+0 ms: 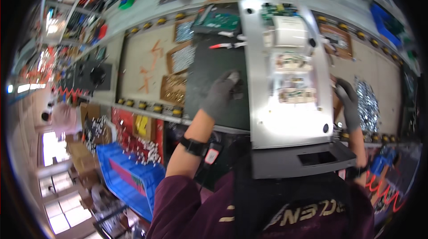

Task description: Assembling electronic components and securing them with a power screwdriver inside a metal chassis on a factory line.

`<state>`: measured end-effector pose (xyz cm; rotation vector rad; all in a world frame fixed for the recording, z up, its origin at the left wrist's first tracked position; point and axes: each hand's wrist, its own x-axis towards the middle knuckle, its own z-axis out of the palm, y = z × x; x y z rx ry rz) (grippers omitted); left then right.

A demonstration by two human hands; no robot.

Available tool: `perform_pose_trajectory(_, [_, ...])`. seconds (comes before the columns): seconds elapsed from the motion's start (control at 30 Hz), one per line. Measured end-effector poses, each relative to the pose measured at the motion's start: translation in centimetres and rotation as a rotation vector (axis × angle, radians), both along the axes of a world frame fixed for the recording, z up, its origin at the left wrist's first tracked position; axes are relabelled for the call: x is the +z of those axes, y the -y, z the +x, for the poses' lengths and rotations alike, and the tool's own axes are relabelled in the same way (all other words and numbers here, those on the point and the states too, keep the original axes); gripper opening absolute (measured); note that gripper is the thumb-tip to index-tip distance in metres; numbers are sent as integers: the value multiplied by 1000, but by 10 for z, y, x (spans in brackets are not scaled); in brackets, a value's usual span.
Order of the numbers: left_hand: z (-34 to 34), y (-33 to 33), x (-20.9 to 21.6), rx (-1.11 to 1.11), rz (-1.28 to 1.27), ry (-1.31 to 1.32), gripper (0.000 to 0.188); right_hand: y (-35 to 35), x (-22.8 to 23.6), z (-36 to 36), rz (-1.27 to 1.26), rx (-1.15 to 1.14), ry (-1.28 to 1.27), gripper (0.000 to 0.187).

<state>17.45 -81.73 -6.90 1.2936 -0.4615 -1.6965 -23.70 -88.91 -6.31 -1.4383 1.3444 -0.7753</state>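
A long silver metal chassis (263, 105) lies in front of me, with circuit boards (292, 63) and a white block-shaped part (290, 31) inside it. A dark grey end panel (290, 161) with a rectangular opening is at its near end. My left hand (221, 92), in a grey glove, is at the dark mat (218, 60) left of the chassis. Its fingers are drawn together near small dark bits; what they hold is too blurred to name. Against the chassis's right edge is my gloved right hand (349, 103), its fingertips partly hidden.
Red-handled pliers (227, 45) and a green circuit board (218, 22) lie on the mat. Cardboard boxes of screws (182, 58) stand to the left. A pile of shiny metal parts (367, 105) lies at right. A blue crate (127, 172) stands lower left.
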Motion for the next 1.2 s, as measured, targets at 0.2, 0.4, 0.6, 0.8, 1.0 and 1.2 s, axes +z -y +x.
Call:
perform_pose_trajectory(0.2, [140, -66, -81, 35, 229, 796, 35, -95, -3, -40, 277, -278, 84, 35])
perform_pose_trajectory(0.4, [224, -77, -122, -661, 620, 1744, 47, -159, 7, -32, -262, -20, -339, 33])
perform_pose_trajectory(0.6, [239, -74, -144, -906, 410, 1580, 35, -229, 13, 37, 180, -403, -24, 22])
perform_pose_trajectory(0.8, [262, -80, -150, -640, 183, 1552, 26, -288, 23, 16, 225, -433, -263, 28])
perform_pose_trajectory(1.0, [278, -91, -147, 119, 120, 1237, 28, -337, -5, -126, 370, -266, -845, 25])
perform_pose_trajectory(1.2, [203, -152, -71, 196, 35, 830, 17, -402, -47, -300, -94, 655, -1632, 27])
